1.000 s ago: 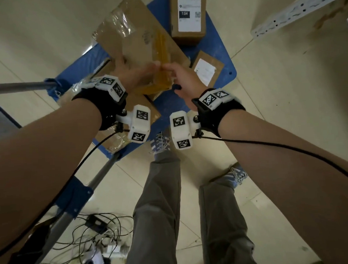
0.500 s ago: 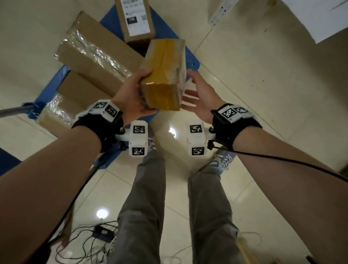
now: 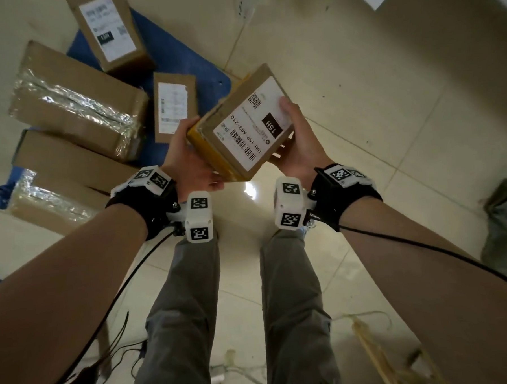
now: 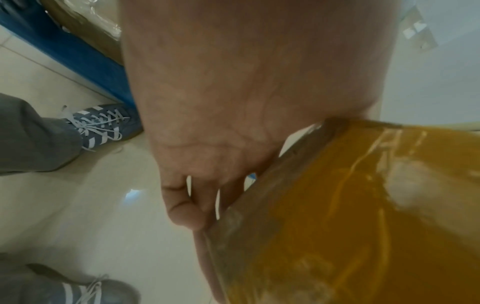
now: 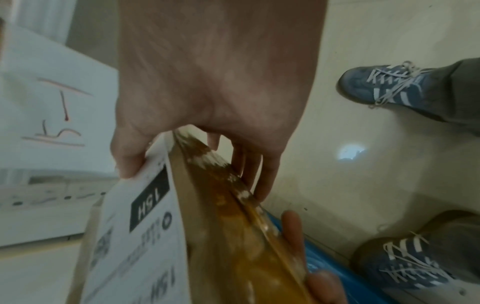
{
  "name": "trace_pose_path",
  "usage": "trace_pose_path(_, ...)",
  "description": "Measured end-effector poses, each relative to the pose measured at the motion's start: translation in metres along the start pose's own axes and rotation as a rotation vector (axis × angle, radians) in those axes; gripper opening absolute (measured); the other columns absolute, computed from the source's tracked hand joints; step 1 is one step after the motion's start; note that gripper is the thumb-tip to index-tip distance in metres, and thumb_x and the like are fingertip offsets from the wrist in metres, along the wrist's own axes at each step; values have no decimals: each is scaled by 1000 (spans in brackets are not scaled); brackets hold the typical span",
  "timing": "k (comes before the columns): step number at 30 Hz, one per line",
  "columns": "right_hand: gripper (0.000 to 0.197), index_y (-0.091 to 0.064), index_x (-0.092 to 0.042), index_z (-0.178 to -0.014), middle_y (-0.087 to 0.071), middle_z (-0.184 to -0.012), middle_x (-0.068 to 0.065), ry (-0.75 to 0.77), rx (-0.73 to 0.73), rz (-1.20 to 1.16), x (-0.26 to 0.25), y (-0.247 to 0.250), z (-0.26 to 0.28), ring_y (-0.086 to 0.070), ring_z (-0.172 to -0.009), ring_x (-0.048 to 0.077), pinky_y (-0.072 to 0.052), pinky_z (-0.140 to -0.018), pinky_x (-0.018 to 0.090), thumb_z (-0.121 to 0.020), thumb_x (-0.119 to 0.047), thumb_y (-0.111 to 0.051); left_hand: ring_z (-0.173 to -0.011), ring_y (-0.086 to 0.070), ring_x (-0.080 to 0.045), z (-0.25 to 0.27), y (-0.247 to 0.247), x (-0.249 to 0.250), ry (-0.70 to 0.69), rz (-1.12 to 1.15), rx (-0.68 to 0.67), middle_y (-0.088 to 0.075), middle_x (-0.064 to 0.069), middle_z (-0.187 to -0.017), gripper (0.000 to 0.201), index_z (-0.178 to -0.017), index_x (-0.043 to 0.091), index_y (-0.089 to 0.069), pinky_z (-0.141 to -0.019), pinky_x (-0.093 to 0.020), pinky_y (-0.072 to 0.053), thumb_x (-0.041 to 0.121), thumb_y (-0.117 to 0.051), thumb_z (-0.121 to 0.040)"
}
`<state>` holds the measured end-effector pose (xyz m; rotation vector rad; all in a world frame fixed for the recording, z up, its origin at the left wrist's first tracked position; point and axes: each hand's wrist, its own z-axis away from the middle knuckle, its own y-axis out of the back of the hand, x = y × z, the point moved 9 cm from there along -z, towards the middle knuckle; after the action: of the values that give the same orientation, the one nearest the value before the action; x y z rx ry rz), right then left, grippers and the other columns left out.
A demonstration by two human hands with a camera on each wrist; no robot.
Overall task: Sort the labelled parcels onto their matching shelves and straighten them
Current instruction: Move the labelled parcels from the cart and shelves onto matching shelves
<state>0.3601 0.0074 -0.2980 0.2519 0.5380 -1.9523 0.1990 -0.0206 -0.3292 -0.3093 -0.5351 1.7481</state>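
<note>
- Turned since a moment ago, the parcel (image 3: 244, 124) shows its 15H label (image 3: 252, 127) upward, likely for reading.
- Left hand (image 3: 190, 162) and right hand (image 3: 295, 142) clasp opposite ends, above the floor (image 3: 389, 126), right of the other parcels (image 3: 77, 98).

Cardboard, tape, paper and glazed tile

The held parcel (image 3: 243, 125) was matt brown cardboard, its side wrapped in glossy amber tape (image 4: 363, 205) that looked wrinkled and streaked, and its upper face bore a smooth white paper label (image 3: 256, 125) printed in black. The large boxes (image 3: 74, 101) on the blue mat (image 3: 186, 63) were the same dull cardboard, banded with crinkled clear tape that caught the light. The mat looked smooth and faintly shiny at its edge. The floor tiles (image 3: 389, 126) were cream, polished and reflective. The wrist straps (image 3: 335, 199) looked like black matt cloth carrying white plastic blocks; the trousers (image 3: 182, 307) were grey woven cloth, and the shoes (image 5: 384, 86) a blue suede-like material with white laces.
</note>
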Motion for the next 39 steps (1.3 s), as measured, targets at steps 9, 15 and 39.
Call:
trace_pose_path(9,76,-47,-12,-141,-63,-131,11,131,108,95,-12,69,8,-63,-120,25,-56,-96,39,-76,-31,-82,-116,-59,-25,-11,-9,19,-148,-272,396,-64,-9,-123,48,-119,25,-59,-86,-44,-51,63,-42,-95)
trace_pose_path(15,101,-43,-34,-137,-42,-137,9,312,202,377,-21,92,12,-53,-123,23,-56,-97,43,-48,-38,-91,-118,-56,-32,-26,-49,5,-136,-363,335,-54,-5,-136,55,-132,27,-49,-88,-45,-53,63,-51,-91)
trace_pose_path(39,108,-26,-31,-152,-36,-135,2,326,226,390,-44,166,31,-52,-123,19,-54,-100,41,-66,-32,-90,-114,-59,-32,-58,-122,-9,-140,-451,395,-64,6,-91,40,-88,28,-60,-112,-40,-36,66,-49,-90)
